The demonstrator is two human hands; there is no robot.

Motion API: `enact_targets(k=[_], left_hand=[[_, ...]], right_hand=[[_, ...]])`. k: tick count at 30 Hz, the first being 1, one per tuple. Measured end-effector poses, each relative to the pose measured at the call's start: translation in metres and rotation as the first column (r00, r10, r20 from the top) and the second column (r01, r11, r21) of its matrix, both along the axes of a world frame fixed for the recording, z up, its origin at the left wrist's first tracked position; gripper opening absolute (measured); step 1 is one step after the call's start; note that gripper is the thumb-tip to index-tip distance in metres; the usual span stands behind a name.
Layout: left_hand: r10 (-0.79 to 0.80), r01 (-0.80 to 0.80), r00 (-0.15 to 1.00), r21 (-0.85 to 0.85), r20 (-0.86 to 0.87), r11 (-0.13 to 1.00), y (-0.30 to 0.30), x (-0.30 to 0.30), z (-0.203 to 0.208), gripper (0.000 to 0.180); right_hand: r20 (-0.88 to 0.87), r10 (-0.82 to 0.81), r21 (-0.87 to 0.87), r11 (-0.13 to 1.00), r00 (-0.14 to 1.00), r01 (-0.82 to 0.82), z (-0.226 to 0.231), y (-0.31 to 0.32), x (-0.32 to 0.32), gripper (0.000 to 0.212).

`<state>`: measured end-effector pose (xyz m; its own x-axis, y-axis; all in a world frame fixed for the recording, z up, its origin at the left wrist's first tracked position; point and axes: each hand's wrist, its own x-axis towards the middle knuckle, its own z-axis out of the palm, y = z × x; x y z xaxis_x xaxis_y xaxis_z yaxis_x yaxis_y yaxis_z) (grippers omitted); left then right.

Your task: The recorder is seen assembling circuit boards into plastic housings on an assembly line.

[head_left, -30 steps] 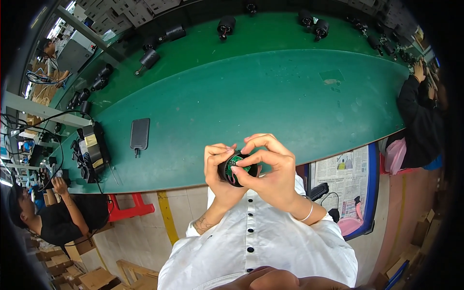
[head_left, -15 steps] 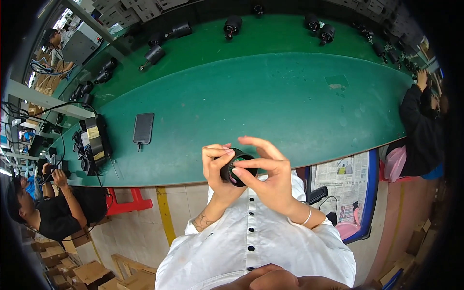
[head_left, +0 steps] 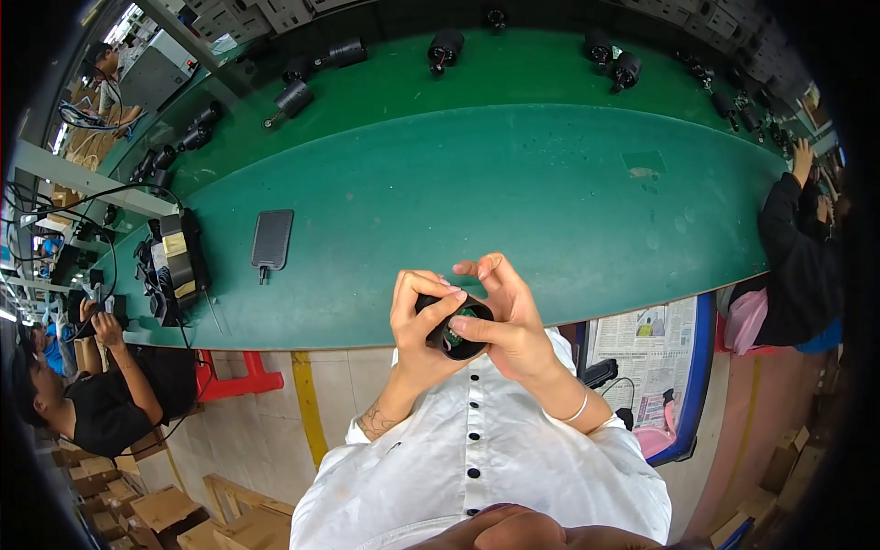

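My left hand (head_left: 422, 321) is wrapped around a black cylindrical housing (head_left: 463, 348), held just past the table's near edge in front of my shirt. Its open end faces up toward me, and a green circuit board (head_left: 454, 339) shows inside. The thumb of my right hand (head_left: 513, 330) reaches into this opening and presses at the board. The right fingers curl past the housing's far right side, the index finger bent above it. What lies under the right thumb is hidden.
A flat black rectangular device (head_left: 272, 240) lies on the green table (head_left: 513, 202). Black housings (head_left: 445, 50) stand along the back shelf. Cabled equipment (head_left: 179, 261) sits at left, near a co-worker in black (head_left: 119, 403). Another person (head_left: 793, 238) works at right, beside a newspaper-lined blue-edged tray (head_left: 706, 367).
The housing has tipped so its opening faces me more. My right thumb has moved into the opening, and the right fingers have curled in closer to the housing.
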<state>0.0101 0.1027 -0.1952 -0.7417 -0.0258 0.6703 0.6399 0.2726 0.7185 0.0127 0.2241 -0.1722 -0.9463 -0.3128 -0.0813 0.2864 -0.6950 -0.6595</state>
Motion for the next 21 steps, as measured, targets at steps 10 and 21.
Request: enact_targets(k=[10, 21], left_hand=[[-0.324, 0.295, 0.93, 0.172, 0.173, 0.94, -0.005, -0.012, 0.005, 0.044], [-0.256, 0.216, 0.941, 0.188, 0.221, 0.958, 0.005, -0.007, -0.004, 0.048]], right_hand=[[0.189, -0.03, -0.065, 0.997, 0.982, 0.043, -0.012, 0.002, 0.0, 0.048], [0.161, -0.105, -0.06, 0.991, 0.981, 0.116, -0.019, -0.001, 0.004, 0.046]])
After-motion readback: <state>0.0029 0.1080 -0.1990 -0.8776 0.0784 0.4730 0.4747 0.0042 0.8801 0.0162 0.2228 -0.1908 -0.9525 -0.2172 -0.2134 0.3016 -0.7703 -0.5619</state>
